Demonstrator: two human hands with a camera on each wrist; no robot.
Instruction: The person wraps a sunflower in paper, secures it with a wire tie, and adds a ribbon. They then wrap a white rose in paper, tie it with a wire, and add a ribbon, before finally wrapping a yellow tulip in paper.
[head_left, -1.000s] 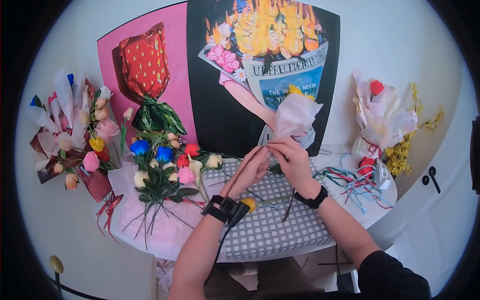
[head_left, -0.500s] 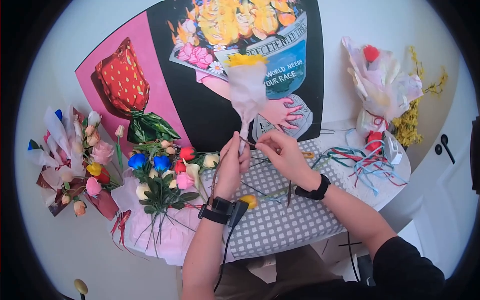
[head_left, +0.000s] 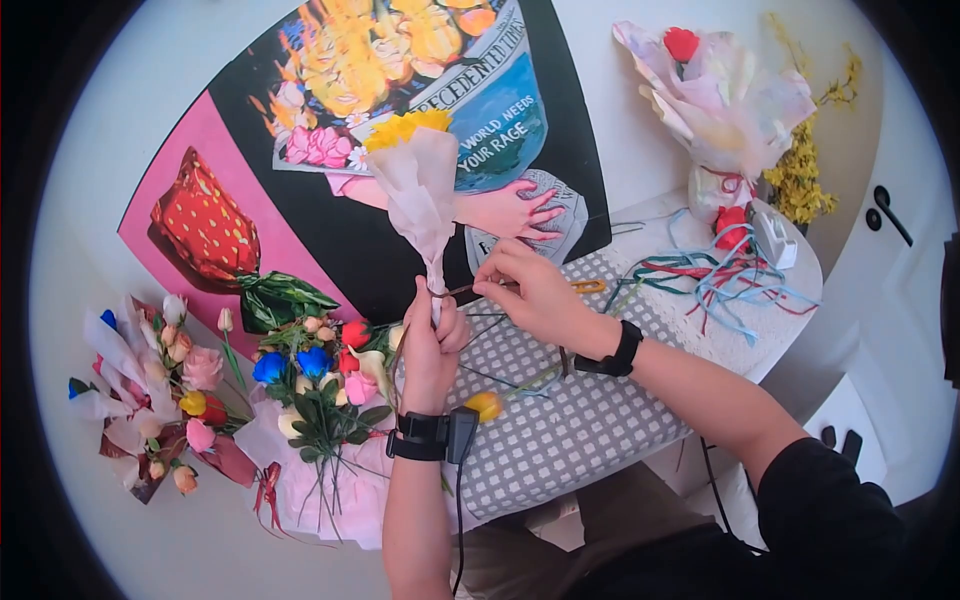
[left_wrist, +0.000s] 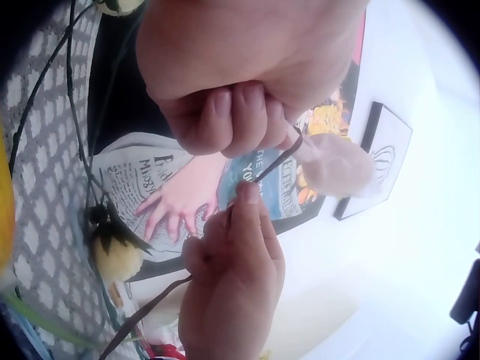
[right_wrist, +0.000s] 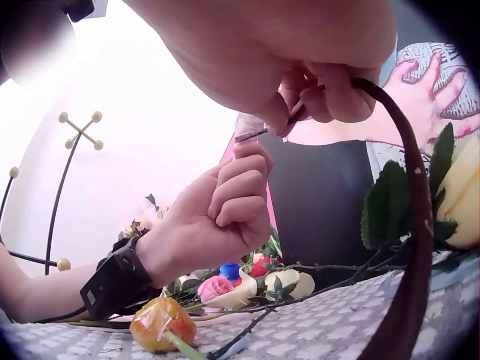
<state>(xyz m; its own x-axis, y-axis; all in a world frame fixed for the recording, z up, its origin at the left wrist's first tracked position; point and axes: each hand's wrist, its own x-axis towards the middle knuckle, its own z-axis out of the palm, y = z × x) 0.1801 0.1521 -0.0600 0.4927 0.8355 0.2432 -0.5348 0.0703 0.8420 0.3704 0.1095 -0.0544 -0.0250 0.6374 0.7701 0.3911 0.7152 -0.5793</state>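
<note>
Upright over the table stands a yellow flower (head_left: 408, 128) in pale wrapping paper (head_left: 421, 195). The left hand (head_left: 432, 345) grips the narrow wrapped stem, fingers curled round it. At the stem, a thin brown ribbon (head_left: 456, 291) crosses the paper and runs to the right hand (head_left: 535, 300), which pinches it between thumb and fingers. In the left wrist view the ribbon (left_wrist: 281, 160) stretches between both hands, and a longer length hangs below the right hand (left_wrist: 234, 277). The right wrist view shows this hanging ribbon (right_wrist: 414, 187) close up.
Loose artificial flowers (head_left: 325, 400) lie left of the hands, beside a wrapped bouquet (head_left: 165, 390). A yellow rose (head_left: 484, 406) lies on the checked cloth (head_left: 560, 450). Tangled ribbons (head_left: 715, 280) and another bouquet (head_left: 715, 120) are at the right; a painted board (head_left: 340, 240) stands behind.
The view has turned, and the wrapped flower stands farther left in it. The hands have moved apart, with the ribbon now stretched between the stem and the right hand.
</note>
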